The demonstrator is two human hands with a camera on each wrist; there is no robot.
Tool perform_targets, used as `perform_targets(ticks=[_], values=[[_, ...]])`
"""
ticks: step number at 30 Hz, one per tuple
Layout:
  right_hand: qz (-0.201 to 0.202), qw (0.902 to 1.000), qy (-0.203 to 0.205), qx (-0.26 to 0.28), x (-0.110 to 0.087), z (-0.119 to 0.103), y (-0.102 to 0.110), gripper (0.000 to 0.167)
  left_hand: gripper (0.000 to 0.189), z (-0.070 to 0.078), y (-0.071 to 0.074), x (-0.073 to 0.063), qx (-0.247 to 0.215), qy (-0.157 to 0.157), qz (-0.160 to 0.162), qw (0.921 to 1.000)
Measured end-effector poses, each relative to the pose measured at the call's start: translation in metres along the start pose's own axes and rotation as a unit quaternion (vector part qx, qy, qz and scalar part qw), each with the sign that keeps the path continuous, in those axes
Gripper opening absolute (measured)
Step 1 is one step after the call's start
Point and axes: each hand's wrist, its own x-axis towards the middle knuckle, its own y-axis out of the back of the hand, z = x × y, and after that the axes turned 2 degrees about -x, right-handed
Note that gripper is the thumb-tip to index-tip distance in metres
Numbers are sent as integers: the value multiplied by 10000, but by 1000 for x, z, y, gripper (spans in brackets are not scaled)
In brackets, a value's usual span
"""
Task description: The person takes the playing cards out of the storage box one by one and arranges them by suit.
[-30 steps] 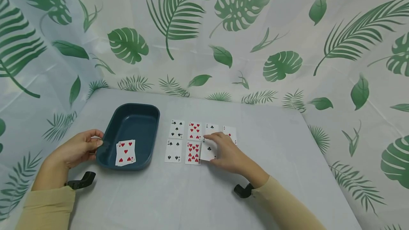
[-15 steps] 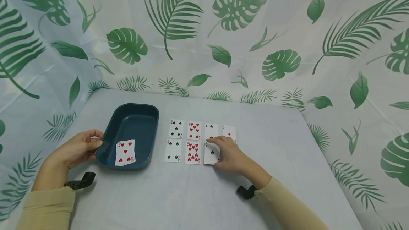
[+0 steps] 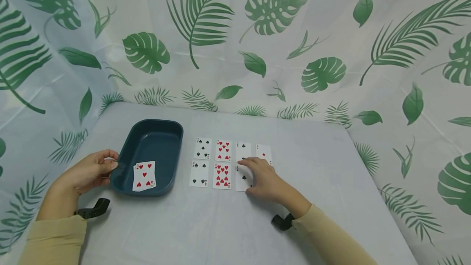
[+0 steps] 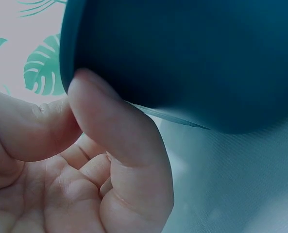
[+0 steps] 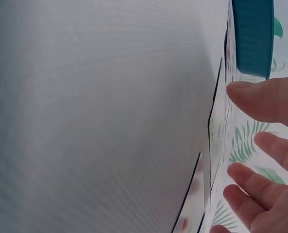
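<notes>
My left hand (image 3: 96, 169) pinches the left rim of a dark blue tray (image 3: 150, 124); the left wrist view shows thumb and finger on its edge. In the tray lies a small stack of playing cards (image 3: 144, 176), five of hearts on top. My right hand (image 3: 265, 179) hovers over a clubs card (image 3: 243, 182), which lies flat with one club visible, partly hidden by the fingers. In the right wrist view my thumb and fingers (image 5: 267, 143) are spread, with nothing between them. Just left of that card is the ten of hearts (image 3: 222, 176).
The four of spades (image 3: 198, 174) completes the near row. Behind lie the five of spades (image 3: 202, 149), seven of hearts (image 3: 223, 151), two of clubs (image 3: 243, 147) and ace of diamonds (image 3: 263, 151), the last two partly covered by my hand. Leaf-patterned cloth (image 3: 220, 23) hangs behind the white table.
The clubs card has shifted right, away from the ten of hearts, and now lies flat. My right hand moved right with it and let go. My left hand stays on the tray.
</notes>
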Motion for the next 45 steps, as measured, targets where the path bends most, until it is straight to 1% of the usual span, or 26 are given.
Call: perform_targets(ticks=[8, 16, 25, 30, 34, 38, 45], values=[[-38, 10000, -61, 19, 2, -4, -1, 92, 13, 0, 0, 0, 47, 29, 45, 10000], [100, 9999, 96, -43, 8, -18, -2, 95, 15, 0, 0, 0, 103, 21, 48, 9999], [98, 9986, 501, -100, 24, -51, -6, 95, 15, -1, -1, -2, 101, 6, 94, 9999], [149, 9966, 807, 50, 31, -74, -8, 96, 15, 0, -1, -2, 104, 39, 98, 9999], [133, 9943, 1057, 65, 38, -91, -10, 96, 15, 0, -1, -2, 106, 17, 87, 9999], [58, 9918, 1276, -68, 44, -108, -13, 95, 15, 0, -2, -1, 85, -37, 82, 9999], [-75, 9878, 1532, -268, 52, -136, -18, 95, 16, 2, -2, -3, 58, -74, 68, 9999]])
